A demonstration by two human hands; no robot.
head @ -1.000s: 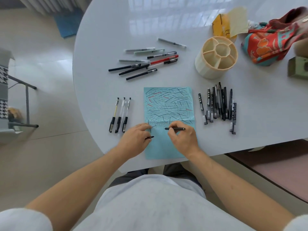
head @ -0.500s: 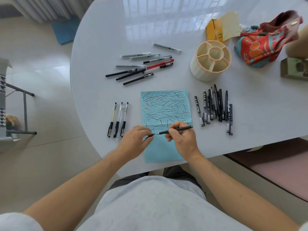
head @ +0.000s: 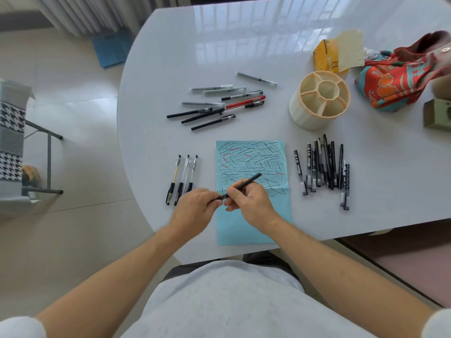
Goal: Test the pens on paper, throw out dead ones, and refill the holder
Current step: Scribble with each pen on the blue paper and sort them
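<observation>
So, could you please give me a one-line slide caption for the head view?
Both hands cap a black pen over the scribbled blue paper, pen holder empty.

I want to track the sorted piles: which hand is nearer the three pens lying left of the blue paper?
Left. The left hand sits right beside the three pens; the right hand is over the blue paper, farther off.

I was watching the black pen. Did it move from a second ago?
Yes. The black pen, flat across the blue paper before, now tilts, its tip meeting the left hand; the right hand grips it.
</observation>
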